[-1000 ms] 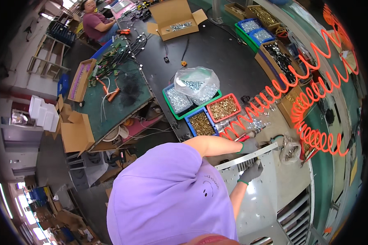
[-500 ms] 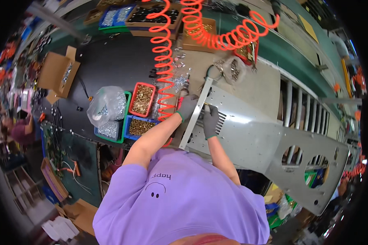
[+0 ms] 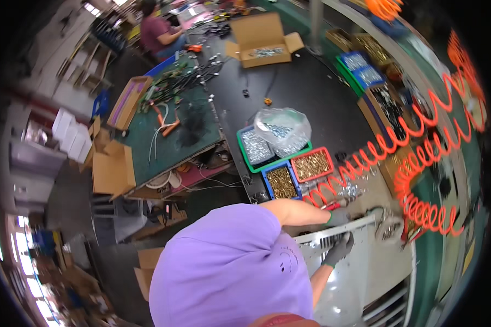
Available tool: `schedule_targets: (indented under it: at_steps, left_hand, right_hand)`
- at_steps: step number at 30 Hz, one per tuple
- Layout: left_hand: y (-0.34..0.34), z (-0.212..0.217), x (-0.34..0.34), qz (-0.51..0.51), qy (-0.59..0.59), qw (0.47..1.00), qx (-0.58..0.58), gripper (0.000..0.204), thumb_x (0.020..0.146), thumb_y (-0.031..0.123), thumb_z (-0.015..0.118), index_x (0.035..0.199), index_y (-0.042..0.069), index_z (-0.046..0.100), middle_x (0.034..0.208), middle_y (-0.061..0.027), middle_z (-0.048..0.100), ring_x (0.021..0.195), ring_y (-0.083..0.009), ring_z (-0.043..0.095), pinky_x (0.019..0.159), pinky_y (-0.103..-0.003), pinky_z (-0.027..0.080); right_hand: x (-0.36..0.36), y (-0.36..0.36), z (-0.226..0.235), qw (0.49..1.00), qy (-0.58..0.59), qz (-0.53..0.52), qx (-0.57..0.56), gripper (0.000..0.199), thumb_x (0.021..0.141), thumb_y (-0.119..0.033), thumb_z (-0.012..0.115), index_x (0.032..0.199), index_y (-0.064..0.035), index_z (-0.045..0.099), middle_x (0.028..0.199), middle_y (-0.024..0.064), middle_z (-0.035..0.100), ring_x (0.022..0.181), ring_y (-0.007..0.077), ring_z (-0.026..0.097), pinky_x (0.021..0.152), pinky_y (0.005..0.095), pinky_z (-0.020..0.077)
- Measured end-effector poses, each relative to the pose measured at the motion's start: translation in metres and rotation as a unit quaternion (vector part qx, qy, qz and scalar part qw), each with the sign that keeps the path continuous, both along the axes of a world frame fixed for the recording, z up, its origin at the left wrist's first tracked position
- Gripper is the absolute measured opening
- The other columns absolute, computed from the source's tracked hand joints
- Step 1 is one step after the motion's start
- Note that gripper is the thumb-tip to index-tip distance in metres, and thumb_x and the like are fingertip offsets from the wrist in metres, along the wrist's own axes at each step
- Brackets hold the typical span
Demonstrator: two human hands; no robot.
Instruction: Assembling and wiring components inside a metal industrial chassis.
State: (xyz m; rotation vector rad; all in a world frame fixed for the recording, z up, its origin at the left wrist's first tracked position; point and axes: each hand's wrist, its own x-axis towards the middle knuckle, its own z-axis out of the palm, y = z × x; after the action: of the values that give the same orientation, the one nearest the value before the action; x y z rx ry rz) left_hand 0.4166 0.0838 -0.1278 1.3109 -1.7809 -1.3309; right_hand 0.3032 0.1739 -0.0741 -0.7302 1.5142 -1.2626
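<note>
My left hand (image 3: 338,218), in a grey glove with a green cuff, is at the raised flange of a grey sheet-metal panel (image 3: 360,272). Right beside that hand is a red tool (image 3: 335,205); whether the hand grips it cannot be told, since the fingers are hidden and blurred. On the inner side of the flange, above a row of slots (image 3: 328,241), my gloved right hand (image 3: 339,250) has its fingers drawn together. Whatever lies between those fingertips is too small to name.
Left of the panel stand a red bin (image 3: 312,165) and a blue bin (image 3: 281,181) of brass-coloured screws, plus a green tray (image 3: 245,158) with a plastic bag (image 3: 283,128). Orange coiled hoses (image 3: 382,144) cross on the right. An open carton (image 3: 259,32) and a seated person (image 3: 157,32) are farther off.
The view has swung to the left, so the bench, bins and panel appear turned and shifted to the right. Both hands stay at the panel's flange.
</note>
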Motion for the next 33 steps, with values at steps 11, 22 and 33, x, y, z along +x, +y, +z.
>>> schedule_targets:
  at_steps: [11, 22, 33]
  left_hand:
    - [0.007, 0.04, 0.001, 0.047, 0.019, 0.994, 0.101, 0.034, 0.082, 0.033, 0.061, 0.085, -0.001, 0.067, 0.076, -0.0194, 0.065, 0.066, -0.0253, 0.061, 0.061, -0.039, 0.046]
    - [0.068, 0.19, 0.104, 0.083, 0.106, 0.991, 0.001, 0.026, 0.086, 0.023, 0.052, 0.104, 0.005, 0.059, 0.1, -0.0167, 0.061, 0.1, -0.0304, 0.058, 0.085, -0.04, 0.046]
    - [0.143, 0.146, 0.365, 0.577, -0.055, 0.806, -0.122, 0.013, 0.083, 0.01, 0.055, 0.092, 0.005, 0.061, 0.093, -0.0153, 0.064, 0.088, -0.0288, 0.063, 0.078, -0.037, 0.048]
  right_hand:
    - [-0.01, -0.009, 0.021, 0.994, -0.028, 0.097, 0.047, 0.033, 0.092, -0.03, 0.055, 0.112, -0.0035, 0.056, 0.07, -0.0042, 0.052, 0.052, 0.0046, 0.042, 0.041, 0.0202, 0.0343]
    - [-0.052, 0.039, 0.034, 0.978, -0.106, -0.119, 0.131, 0.041, 0.089, -0.008, 0.041, 0.13, -0.0021, 0.041, 0.1, 0.0123, 0.057, 0.054, 0.0095, 0.041, 0.046, 0.0245, 0.038]
    - [-0.062, 0.084, 0.069, 0.975, -0.137, -0.054, 0.167, 0.063, 0.072, 0.007, 0.033, 0.134, 0.0003, 0.037, 0.119, 0.0178, 0.05, 0.053, 0.0093, 0.043, 0.044, 0.0208, 0.0373]
